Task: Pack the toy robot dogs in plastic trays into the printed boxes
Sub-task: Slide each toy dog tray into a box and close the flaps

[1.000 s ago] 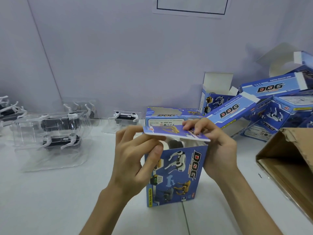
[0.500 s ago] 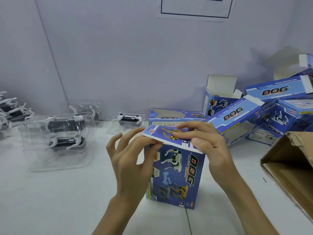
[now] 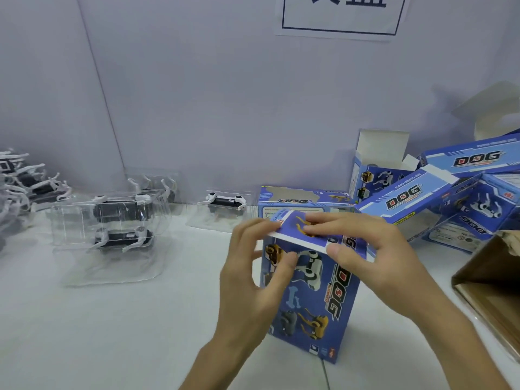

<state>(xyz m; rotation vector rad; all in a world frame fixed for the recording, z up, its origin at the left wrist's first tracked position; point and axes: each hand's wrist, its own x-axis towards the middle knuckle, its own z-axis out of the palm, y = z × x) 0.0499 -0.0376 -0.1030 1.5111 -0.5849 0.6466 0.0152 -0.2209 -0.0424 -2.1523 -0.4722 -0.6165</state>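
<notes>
A blue printed DOG box (image 3: 312, 299) stands upright on the white table in front of me. Its top flap (image 3: 304, 233) is folded down over the opening. My right hand (image 3: 363, 249) presses on that flap from the right, fingers across its top and thumb at its front edge. My left hand (image 3: 253, 274) touches the box's left side, thumb on the front face and fingertips at the flap's left corner. Black and white toy robot dogs in clear plastic trays (image 3: 118, 226) lie at the left; another tray (image 3: 225, 205) lies behind the box. The box's contents are hidden.
Another DOG box (image 3: 304, 202) stands right behind the one I hold. A heap of blue boxes (image 3: 439, 192), some with open flaps, fills the back right. A brown cardboard carton (image 3: 495, 288) sits at the right edge. Loose toy dogs (image 3: 19, 178) lie far left.
The top flap has gone from lifted to folded down on the box. My right hand has slid over it, and my left hand has moved down onto the box's left side.
</notes>
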